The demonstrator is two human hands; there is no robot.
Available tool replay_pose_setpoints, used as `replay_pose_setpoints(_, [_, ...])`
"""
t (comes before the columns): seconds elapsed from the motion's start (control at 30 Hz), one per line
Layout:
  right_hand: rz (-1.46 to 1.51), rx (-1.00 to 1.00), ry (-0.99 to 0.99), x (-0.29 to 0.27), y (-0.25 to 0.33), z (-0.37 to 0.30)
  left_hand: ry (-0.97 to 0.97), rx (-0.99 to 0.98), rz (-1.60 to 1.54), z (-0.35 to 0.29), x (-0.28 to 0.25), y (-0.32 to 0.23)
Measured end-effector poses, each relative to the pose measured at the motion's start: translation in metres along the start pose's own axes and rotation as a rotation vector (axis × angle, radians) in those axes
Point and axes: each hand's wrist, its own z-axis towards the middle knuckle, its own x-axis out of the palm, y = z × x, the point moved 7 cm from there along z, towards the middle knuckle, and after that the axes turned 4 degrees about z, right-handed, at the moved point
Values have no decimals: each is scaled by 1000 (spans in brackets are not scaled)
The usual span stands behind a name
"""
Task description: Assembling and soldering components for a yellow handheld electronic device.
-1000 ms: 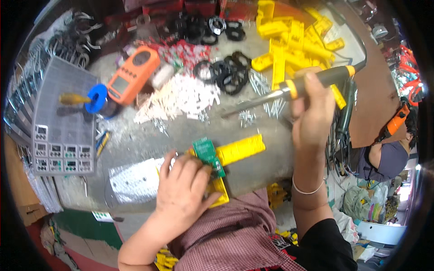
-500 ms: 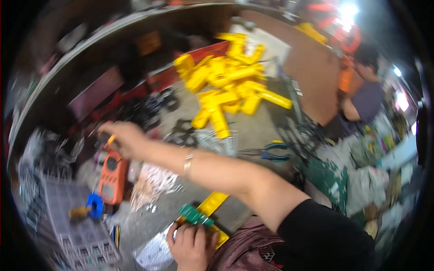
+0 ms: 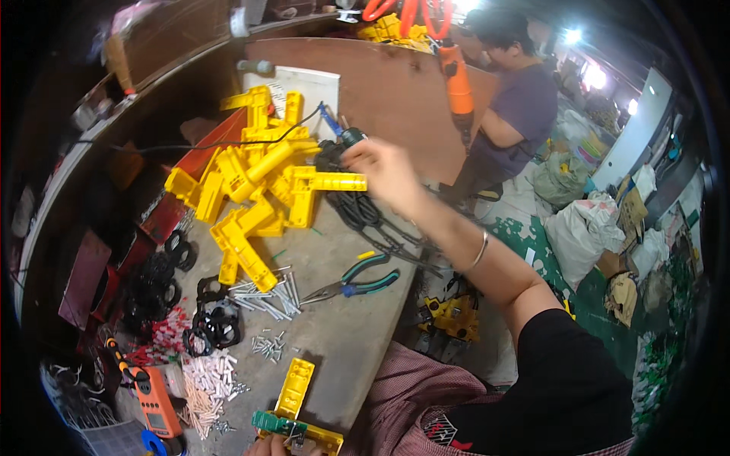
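Observation:
My right hand (image 3: 380, 169) reaches out over the far edge of the bench, its fingers closed round the black end of a blue and black corded tool (image 3: 351, 137); its exact kind does not show. At the bottom edge my left hand (image 3: 275, 447) is partly cut off, with its fingers against a green circuit board (image 3: 280, 424). That board lies across a T-shaped yellow plastic housing (image 3: 295, 387), which rests on the bench. Beside my right hand is a pile of similar yellow housings (image 3: 258, 182).
Pliers (image 3: 350, 281), long screws (image 3: 266, 292), short screws (image 3: 268, 346), black rings (image 3: 217, 319) and an orange clamp meter (image 3: 156, 399) lie on the grey bench (image 3: 342, 334). An orange power tool (image 3: 456, 83) hangs near a co-worker (image 3: 509, 99). White sacks (image 3: 585, 232) stand at right.
My right hand has swung from beside the clamp meter at left to the corded tool at the far side. The view has turned right. My left hand stays at the green board.

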Motion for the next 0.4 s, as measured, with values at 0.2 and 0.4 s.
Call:
replay_pose_setpoints(0.2, [-497, 324, 151, -58, -163, 39, -499, -52, 82, 14, -46, -37])
replay_pose_setpoints(0.4, [-438, 473, 476, -12, -177, 58, -477, -42, 104, 16, -47, -54])
